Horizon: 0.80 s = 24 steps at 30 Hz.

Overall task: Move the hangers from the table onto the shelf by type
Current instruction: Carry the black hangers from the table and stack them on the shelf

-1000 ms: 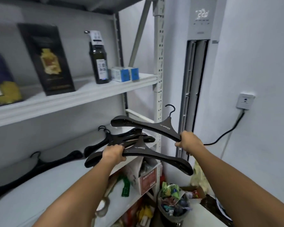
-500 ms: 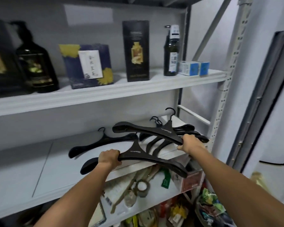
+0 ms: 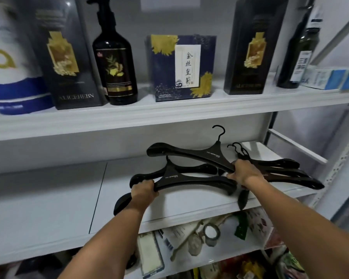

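Black near hanger (image 3: 189, 179) gripped at its end by the left hand (image 3: 143, 191); right hand (image 3: 243, 172) grips the far hanger (image 3: 210, 157), over the shelf (image 3: 48, 198) beside a stack (image 3: 286, 174).

Top black hanger (image 3: 210, 157) & low one (image 3: 185, 179) tilt over white shelf (image 3: 48, 198); pile of hangers (image 3: 286, 172) lies flat at rt.

The front hanger (image 3: 189, 180) and the rear hanger (image 3: 189, 155) look like black moulded plastic, smooth with a dull satin sheen. The rear one's hook is thin dark wire. The shelf (image 3: 48, 198) looks like white painted metal, smooth and faintly reflective. The dark pump bottle (image 3: 115, 73) is glossy. The navy box (image 3: 163, 77) is matt card with gold foil and a paper label.
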### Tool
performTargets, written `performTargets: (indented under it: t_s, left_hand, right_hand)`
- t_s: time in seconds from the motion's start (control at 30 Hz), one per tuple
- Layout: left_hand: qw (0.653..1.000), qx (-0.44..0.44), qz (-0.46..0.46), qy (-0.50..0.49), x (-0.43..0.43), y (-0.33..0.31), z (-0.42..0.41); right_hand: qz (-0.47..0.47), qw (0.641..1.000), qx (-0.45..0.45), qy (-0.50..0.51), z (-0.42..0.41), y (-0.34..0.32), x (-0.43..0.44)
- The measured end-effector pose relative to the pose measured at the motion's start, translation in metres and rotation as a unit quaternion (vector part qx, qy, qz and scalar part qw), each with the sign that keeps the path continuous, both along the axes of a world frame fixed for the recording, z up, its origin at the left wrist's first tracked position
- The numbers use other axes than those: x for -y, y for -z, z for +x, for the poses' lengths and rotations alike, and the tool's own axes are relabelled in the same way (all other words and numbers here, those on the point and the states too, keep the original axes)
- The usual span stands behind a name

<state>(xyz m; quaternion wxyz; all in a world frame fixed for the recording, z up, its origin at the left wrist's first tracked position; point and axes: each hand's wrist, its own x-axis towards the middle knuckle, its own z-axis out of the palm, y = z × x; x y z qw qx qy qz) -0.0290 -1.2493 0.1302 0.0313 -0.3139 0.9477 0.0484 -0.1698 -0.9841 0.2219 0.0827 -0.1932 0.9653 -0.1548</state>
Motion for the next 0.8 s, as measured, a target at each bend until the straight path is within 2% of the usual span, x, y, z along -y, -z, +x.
performTargets:
  t_s: [0.5,0.8]
  left_hand:
    - [0.999,0.034,0.011,0.019,0.048,0.049,-0.066]
    - [0.998,0.055,0.001,0.001,0.053,0.065,-0.082]
  right_hand:
    - [-0.022,0.996,0.032,0.076,-0.05,0.013,0.029]
    - [-0.003,0.997,0.039,0.059,-0.074,0.021,0.034]
